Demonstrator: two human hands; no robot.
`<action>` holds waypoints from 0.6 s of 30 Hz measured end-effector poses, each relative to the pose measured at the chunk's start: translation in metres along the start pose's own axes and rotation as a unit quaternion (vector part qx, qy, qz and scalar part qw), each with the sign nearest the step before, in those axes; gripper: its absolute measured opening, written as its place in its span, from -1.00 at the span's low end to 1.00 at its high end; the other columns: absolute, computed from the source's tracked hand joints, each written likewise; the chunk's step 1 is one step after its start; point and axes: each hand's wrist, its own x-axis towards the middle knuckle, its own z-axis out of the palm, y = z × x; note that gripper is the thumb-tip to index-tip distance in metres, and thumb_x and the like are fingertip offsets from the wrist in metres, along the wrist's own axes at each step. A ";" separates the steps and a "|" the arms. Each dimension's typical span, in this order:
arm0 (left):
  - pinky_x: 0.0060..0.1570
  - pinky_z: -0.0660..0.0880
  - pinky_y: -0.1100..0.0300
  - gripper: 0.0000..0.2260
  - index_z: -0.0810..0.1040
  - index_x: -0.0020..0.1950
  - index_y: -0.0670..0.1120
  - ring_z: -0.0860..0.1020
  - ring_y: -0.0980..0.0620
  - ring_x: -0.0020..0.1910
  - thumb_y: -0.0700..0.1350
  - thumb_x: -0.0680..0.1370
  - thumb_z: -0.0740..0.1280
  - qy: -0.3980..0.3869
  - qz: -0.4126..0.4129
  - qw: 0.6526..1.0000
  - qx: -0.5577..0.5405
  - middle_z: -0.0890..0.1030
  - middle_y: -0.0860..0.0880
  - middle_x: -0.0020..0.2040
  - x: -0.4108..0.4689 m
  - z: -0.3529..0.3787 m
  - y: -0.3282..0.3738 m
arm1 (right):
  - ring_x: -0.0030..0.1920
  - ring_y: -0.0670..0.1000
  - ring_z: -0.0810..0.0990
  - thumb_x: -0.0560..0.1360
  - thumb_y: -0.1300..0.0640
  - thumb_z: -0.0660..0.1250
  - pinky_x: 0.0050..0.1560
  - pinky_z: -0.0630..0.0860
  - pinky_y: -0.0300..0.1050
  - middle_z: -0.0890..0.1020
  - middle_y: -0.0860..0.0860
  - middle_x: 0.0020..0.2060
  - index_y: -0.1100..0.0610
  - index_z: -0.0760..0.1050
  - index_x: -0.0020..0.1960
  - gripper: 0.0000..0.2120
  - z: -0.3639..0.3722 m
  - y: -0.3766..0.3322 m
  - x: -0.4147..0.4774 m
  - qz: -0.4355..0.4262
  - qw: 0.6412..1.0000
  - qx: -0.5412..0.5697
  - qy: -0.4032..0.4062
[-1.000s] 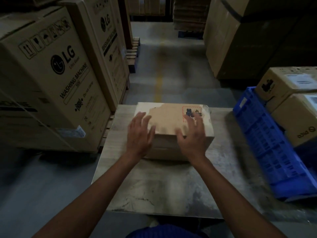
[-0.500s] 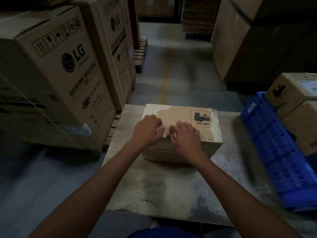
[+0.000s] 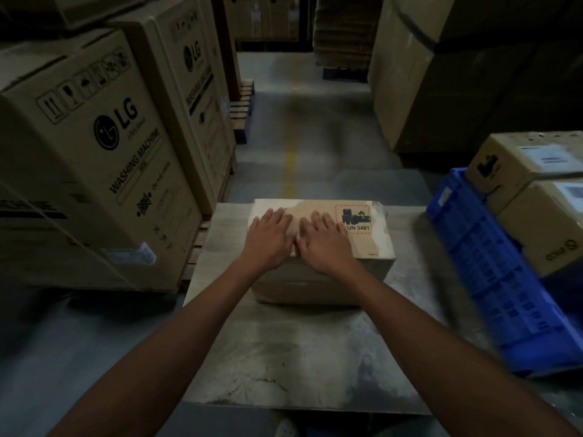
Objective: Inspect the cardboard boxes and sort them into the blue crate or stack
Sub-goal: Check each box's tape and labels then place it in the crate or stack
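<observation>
A small cardboard box (image 3: 370, 247) with a red-bordered "UN 3481" label and a torn top layer lies on the grey table (image 3: 299, 357) at its far edge. My left hand (image 3: 270, 238) and my right hand (image 3: 325, 242) lie flat on the box's top, side by side, fingers straight and pointing away from me, thumbs nearly touching. The blue crate (image 3: 492, 279) stands tilted at the table's right side and holds two cardboard boxes (image 3: 530, 162), one above the other.
Tall LG washing machine cartons (image 3: 94, 159) on wooden pallets (image 3: 241, 105) line the left side. Large brown cartons (image 3: 441, 77) stand at the back right. A concrete aisle with a yellow line (image 3: 290, 159) runs ahead between them.
My fingers, curled at the box's near top edge half a second ago, now lie straight and flat on the top. The view has shifted slightly.
</observation>
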 end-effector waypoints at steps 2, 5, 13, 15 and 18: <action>0.36 0.34 -0.13 -0.66 0.41 0.36 -0.10 0.35 -0.17 0.42 0.01 0.65 0.15 -0.008 -0.010 1.000 0.008 0.40 -0.17 0.44 0.007 -0.008 0.009 | 0.57 0.19 0.18 0.65 -0.15 0.10 0.55 0.10 0.24 0.25 0.12 0.56 0.02 0.30 0.52 -0.51 -0.013 0.005 -0.002 -0.019 1.000 0.004 -0.025; 0.33 0.37 -0.11 -0.61 0.40 0.41 -0.15 0.37 -0.22 0.39 -0.01 0.64 0.20 -0.003 0.019 1.000 -0.012 0.37 -0.24 0.43 0.017 -0.015 0.031 | 0.38 0.13 0.42 0.61 -0.05 0.22 0.49 0.15 0.20 0.53 0.10 0.30 0.05 0.56 0.22 -0.71 -0.028 0.023 -0.011 -0.019 1.000 0.008 0.015; 0.55 -0.04 -0.09 -0.54 0.17 0.60 -0.05 0.01 -0.11 0.62 0.00 0.69 0.04 -0.015 0.045 0.998 -0.030 0.06 -0.13 0.64 0.023 0.021 0.071 | 0.63 0.15 -0.13 0.63 -0.34 -0.09 0.56 -0.12 0.26 -0.06 0.14 0.64 0.05 -0.05 0.66 -0.27 -0.007 0.074 -0.018 0.129 0.990 -0.047 0.035; 0.55 -0.05 -0.09 -0.54 0.17 0.60 -0.04 0.01 -0.10 0.62 0.01 0.70 0.03 -0.007 0.049 0.998 -0.026 0.05 -0.13 0.64 0.023 0.024 0.070 | 0.63 0.14 -0.11 0.62 -0.35 -0.08 0.57 -0.09 0.23 -0.05 0.14 0.64 0.05 -0.05 0.66 -0.25 -0.003 0.078 -0.021 0.114 0.991 -0.060 0.045; 0.55 -0.03 -0.09 -0.55 0.19 0.59 -0.03 0.02 -0.10 0.61 0.03 0.70 0.03 -0.012 0.052 0.998 -0.027 0.07 -0.13 0.64 0.030 0.022 0.068 | 0.63 0.14 -0.11 0.61 -0.37 -0.07 0.56 -0.08 0.23 -0.05 0.14 0.64 0.05 -0.05 0.66 -0.24 -0.009 0.082 -0.014 0.112 0.992 -0.055 0.031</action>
